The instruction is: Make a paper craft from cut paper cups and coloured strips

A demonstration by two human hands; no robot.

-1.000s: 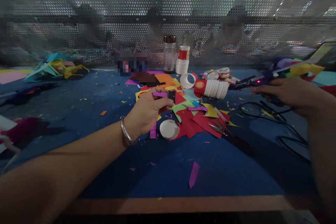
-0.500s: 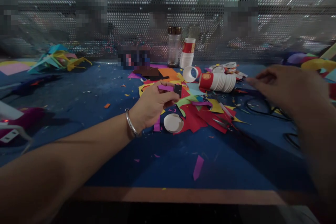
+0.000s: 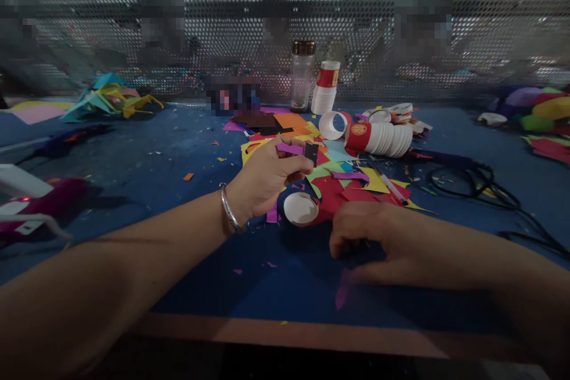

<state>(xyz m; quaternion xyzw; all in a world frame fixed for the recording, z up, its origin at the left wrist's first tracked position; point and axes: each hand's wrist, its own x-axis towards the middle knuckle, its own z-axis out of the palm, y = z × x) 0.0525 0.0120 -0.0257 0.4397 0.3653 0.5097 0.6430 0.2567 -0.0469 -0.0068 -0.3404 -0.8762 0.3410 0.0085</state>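
My left hand (image 3: 271, 175), with a silver bangle at the wrist, pinches a purple paper strip (image 3: 289, 148) with a small black piece (image 3: 310, 154) at its end. Below its fingers a white paper cup (image 3: 301, 209) stands with its round mouth facing me. My right hand (image 3: 369, 243) is low over the front of the table, blurred, fingers curled and the thumb apart from them. Its thumb is at the top of a smeared purple paper scrap (image 3: 342, 290); whether it touches the scrap I cannot tell. Red paper (image 3: 332, 193) lies partly behind this hand.
Stacked paper cups (image 3: 380, 138) lie on their side beyond the paper pile; another stack (image 3: 326, 89) stands beside a glass bottle (image 3: 303, 77). A black cable (image 3: 481, 181) coils at the right. A magenta device (image 3: 57, 202) sits at the left. A perforated metal screen (image 3: 267, 18) closes the back.
My right hand has come from the right side, near the cable, to the front middle, covering the scissors that lay on the red paper. My left hand keeps its grip on the purple strip.
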